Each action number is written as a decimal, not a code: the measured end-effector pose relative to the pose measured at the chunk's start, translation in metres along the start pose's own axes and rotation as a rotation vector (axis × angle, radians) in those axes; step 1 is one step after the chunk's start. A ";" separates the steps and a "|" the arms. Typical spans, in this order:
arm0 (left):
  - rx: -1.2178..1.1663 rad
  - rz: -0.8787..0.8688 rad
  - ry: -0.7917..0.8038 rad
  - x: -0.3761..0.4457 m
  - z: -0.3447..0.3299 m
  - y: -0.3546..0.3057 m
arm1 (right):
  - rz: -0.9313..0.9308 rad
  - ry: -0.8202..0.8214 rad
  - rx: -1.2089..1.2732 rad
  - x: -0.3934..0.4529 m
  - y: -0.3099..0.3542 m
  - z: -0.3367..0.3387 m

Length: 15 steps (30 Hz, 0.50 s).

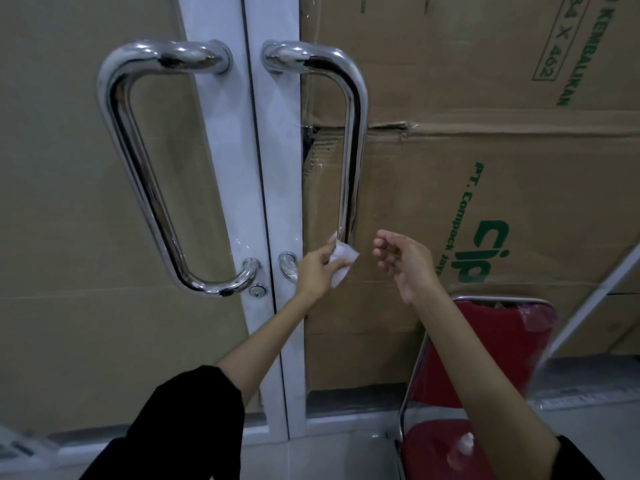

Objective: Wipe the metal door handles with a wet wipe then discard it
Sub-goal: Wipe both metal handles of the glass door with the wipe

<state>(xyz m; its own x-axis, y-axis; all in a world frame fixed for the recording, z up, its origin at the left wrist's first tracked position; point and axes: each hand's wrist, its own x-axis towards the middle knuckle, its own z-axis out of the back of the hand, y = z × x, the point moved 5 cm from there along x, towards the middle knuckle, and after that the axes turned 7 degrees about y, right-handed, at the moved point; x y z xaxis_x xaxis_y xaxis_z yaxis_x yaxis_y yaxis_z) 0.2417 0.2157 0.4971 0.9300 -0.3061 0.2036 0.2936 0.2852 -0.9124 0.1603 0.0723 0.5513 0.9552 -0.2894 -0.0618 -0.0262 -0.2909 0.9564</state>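
Two shiny metal pull handles hang on a white-framed double glass door: the left handle (pixel 138 168) and the right handle (pixel 351 140). My left hand (pixel 317 271) holds a folded white wet wipe (pixel 343 261) against the lower end of the right handle's bar. My right hand (pixel 405 261) hovers just right of that handle, fingers loosely curled and apart, holding nothing. Both forearms reach up from black sleeves.
Brown cardboard boxes with green print (pixel 485 188) stand behind the glass. A red folding chair (pixel 478 355) with a chrome frame stands at the lower right, a small white object on its seat. A keyhole (pixel 256 291) sits below the left handle.
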 end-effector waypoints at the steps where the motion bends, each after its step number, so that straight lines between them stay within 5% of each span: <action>1: -0.050 -0.012 -0.011 0.005 0.004 -0.009 | -0.002 -0.012 0.005 0.000 0.000 0.002; 7: -0.624 0.076 -0.174 0.001 -0.013 -0.048 | -0.028 0.009 0.003 -0.001 -0.008 -0.007; 15: -0.438 0.242 -0.048 -0.030 0.004 0.001 | -0.044 0.058 -0.112 -0.006 -0.030 -0.003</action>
<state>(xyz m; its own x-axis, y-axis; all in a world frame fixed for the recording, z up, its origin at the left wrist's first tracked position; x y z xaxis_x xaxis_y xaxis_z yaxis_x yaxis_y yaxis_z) 0.2150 0.2290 0.4912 0.9721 -0.2332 -0.0259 -0.0429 -0.0679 -0.9968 0.1568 0.0855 0.5243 0.9703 -0.2241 -0.0906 0.0457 -0.1977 0.9792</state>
